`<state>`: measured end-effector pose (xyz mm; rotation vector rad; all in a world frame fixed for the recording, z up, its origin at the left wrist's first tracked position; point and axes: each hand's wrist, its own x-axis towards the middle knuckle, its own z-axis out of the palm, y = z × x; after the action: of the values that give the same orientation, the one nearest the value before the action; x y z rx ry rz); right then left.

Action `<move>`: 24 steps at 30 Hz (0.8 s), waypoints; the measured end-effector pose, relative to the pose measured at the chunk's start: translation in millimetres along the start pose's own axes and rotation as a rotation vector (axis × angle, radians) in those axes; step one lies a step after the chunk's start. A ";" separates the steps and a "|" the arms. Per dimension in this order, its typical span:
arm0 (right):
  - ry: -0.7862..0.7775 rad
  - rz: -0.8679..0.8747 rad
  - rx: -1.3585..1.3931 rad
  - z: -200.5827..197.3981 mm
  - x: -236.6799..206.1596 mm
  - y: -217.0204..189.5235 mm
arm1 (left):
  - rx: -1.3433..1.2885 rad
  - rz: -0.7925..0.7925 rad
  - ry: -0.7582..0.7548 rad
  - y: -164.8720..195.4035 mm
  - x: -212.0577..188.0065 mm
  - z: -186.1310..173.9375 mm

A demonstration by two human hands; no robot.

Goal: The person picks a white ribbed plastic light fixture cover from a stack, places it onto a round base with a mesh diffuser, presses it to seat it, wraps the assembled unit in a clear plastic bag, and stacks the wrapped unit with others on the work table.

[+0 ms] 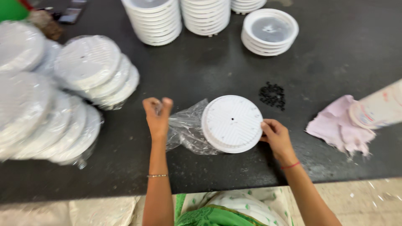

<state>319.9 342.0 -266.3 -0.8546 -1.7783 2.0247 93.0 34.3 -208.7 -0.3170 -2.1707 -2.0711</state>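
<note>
disc point(232, 124), white plastic, pinched at rim by right hand point(274, 136); left hand point(157, 115) grips clear bag point(186, 129). best keep disc flat on table point(201, 71), pull bag off sideways w/ steady tension.

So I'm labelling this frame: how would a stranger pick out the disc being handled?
On the dark table, look near the front edge between the two hands. The white round disc lies half out of a clear plastic bag, the right hand at its rim. Unlike the stacked discs around, it lies single and unwrapped.
</note>
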 end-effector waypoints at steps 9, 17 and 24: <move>0.022 0.012 -0.066 -6.4 -15.5 -16.5 | 0.810 0.256 -0.371 6.2 -4.1 -4.5; 0.238 -0.397 -0.723 -0.9 12.6 -69.4 | 0.625 0.290 -0.154 -32.6 7.1 50.1; 0.284 -0.698 -1.116 17.6 53.2 -67.6 | 0.694 0.346 -0.194 -36.6 6.1 50.9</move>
<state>257.9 371.8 -211.8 -0.5544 -2.4873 0.3812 81.2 84.0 -245.6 -0.7548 -2.5456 -1.0638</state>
